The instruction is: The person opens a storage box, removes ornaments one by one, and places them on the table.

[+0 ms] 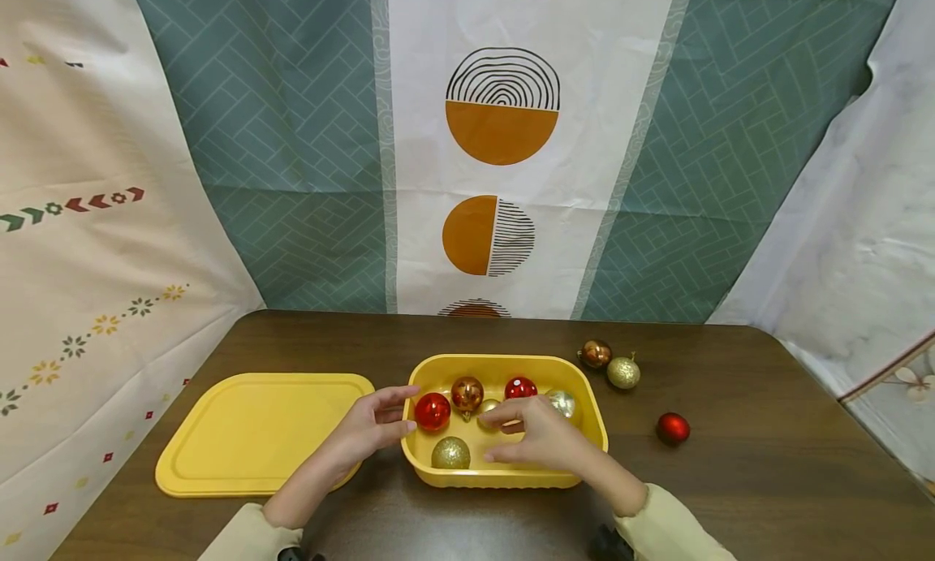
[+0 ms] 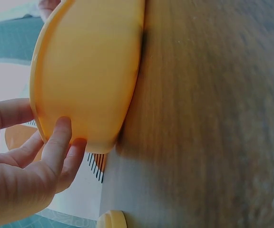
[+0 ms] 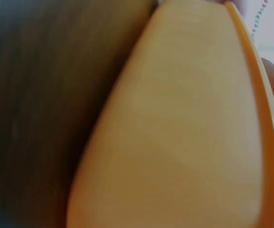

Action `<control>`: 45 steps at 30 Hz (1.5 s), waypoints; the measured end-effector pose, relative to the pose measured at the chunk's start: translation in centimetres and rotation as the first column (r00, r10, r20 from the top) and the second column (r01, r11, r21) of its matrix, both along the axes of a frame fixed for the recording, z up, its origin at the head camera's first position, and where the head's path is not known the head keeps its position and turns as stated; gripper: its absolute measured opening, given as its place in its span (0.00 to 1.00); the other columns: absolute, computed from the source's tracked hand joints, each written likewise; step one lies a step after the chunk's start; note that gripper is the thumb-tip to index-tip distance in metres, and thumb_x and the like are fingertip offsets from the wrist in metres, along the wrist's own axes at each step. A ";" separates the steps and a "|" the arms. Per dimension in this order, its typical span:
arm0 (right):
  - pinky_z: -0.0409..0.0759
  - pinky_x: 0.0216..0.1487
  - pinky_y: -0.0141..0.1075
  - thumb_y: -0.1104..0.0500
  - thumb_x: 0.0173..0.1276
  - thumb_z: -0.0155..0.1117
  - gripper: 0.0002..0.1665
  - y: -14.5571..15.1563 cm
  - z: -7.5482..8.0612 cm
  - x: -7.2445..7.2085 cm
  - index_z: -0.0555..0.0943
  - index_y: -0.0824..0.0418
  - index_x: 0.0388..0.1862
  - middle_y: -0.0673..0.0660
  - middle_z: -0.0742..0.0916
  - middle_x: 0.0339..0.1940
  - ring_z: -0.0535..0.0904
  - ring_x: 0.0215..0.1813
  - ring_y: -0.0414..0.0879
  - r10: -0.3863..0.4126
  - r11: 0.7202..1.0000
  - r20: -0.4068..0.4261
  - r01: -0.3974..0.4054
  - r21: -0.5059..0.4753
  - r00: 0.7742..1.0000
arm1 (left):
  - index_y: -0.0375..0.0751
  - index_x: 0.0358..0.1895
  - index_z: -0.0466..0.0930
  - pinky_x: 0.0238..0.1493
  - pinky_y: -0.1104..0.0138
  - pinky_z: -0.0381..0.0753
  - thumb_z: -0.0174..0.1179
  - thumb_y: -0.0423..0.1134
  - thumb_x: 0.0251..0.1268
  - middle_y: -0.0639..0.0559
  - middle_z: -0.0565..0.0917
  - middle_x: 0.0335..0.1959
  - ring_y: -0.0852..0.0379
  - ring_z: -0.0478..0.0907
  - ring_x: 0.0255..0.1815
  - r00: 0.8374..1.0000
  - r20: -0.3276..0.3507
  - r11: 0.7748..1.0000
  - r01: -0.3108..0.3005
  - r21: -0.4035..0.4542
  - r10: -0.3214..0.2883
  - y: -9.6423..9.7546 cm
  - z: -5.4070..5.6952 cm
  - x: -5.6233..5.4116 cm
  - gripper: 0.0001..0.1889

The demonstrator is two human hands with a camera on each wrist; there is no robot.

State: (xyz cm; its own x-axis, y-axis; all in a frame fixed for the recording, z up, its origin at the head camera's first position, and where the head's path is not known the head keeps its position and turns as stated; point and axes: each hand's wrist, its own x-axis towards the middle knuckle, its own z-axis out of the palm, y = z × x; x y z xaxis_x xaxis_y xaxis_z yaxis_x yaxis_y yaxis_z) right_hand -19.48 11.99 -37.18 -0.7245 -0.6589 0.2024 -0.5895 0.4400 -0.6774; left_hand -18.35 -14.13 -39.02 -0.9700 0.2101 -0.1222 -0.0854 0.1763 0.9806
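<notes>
A yellow plastic container [image 1: 504, 480] stands on the table with several Christmas baubles in it: a red one [image 1: 433, 412], a copper one [image 1: 467, 394], another red one [image 1: 521, 387], and gold ones, including a glittery gold bauble [image 1: 450, 453] near the front. My left hand [image 1: 380, 421] holds the container's left end, fingers on its outer wall and at its rim in the left wrist view. Over the inside reaches my right hand [image 1: 544, 435], thumb and fingers apart, fingertips right by a small gold bauble [image 1: 487, 415]. The container's side hides most of this hand in the right wrist view.
The yellow lid [image 1: 256, 431] lies flat to the left of the container. On the right are a copper bauble [image 1: 595, 354], a gold bauble [image 1: 623, 372] and, closer, a red bauble [image 1: 673, 429]. Patterned cloth [image 1: 314, 139] hangs behind the dark wooden table [image 1: 760, 455].
</notes>
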 end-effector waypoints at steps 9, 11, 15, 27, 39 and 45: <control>0.78 0.40 0.26 0.60 0.50 0.72 0.21 -2.3 -1.0 -0.3 0.82 0.67 0.44 0.58 0.85 0.42 0.82 0.43 0.44 0.062 0.998 0.073 -0.064 0.019 0.995 | 0.32 0.61 0.66 0.45 0.59 0.79 0.60 0.29 0.55 0.37 0.71 0.55 0.48 0.74 0.48 1.000 -0.008 1.000 0.018 0.012 -0.018 0.1 -0.1 -0.1 0.27; 0.78 0.40 0.25 0.60 0.50 0.72 0.21 -2.6 -1.1 -0.4 0.82 0.67 0.44 0.58 0.86 0.41 0.82 0.43 0.44 0.066 0.997 0.081 -0.069 0.026 0.995 | 0.32 0.61 0.66 0.45 0.59 0.79 0.60 0.29 0.55 0.37 0.71 0.55 0.48 0.74 0.48 1.000 -0.007 1.000 0.020 0.013 -0.020 0.1 -0.1 -0.1 0.27; 0.78 0.39 0.24 0.62 0.49 0.72 0.20 -3.1 -1.2 -0.4 0.82 0.67 0.43 0.58 0.86 0.40 0.82 0.43 0.44 0.063 0.997 0.090 -0.067 0.046 0.994 | 0.32 0.60 0.67 0.45 0.59 0.79 0.60 0.30 0.55 0.37 0.71 0.55 0.48 0.74 0.48 1.000 -0.005 1.000 0.023 0.019 -0.023 0.0 0.0 0.0 0.27; 0.78 0.38 0.24 0.64 0.49 0.72 0.18 -3.6 -1.1 -0.5 0.83 0.66 0.41 0.57 0.86 0.39 0.82 0.39 0.41 0.071 0.992 0.055 -0.076 0.098 0.996 | 0.31 0.61 0.66 0.46 0.58 0.79 0.59 0.29 0.56 0.34 0.70 0.57 0.46 0.74 0.50 1.000 -0.010 0.999 0.030 0.027 -0.030 0.0 0.2 0.1 0.27; 0.77 0.37 0.22 0.64 0.49 0.72 0.16 -3.9 -1.2 -0.6 0.84 0.65 0.39 0.55 0.87 0.36 0.82 0.37 0.36 0.073 0.992 0.050 -0.078 0.096 0.996 | 0.32 0.61 0.67 0.45 0.59 0.79 0.60 0.29 0.55 0.37 0.71 0.55 0.48 0.74 0.49 1.000 -0.011 1.000 0.018 0.015 -0.018 0.0 0.1 0.0 0.27; 0.77 0.37 0.22 0.64 0.49 0.72 0.16 -3.9 -1.1 -0.4 0.84 0.65 0.39 0.54 0.87 0.36 0.81 0.37 0.36 0.063 0.993 0.038 -0.066 0.096 0.997 | 0.33 0.61 0.67 0.45 0.59 0.79 0.60 0.30 0.55 0.37 0.71 0.56 0.49 0.74 0.48 1.000 0.000 1.000 0.013 0.011 -0.013 0.0 0.1 0.0 0.27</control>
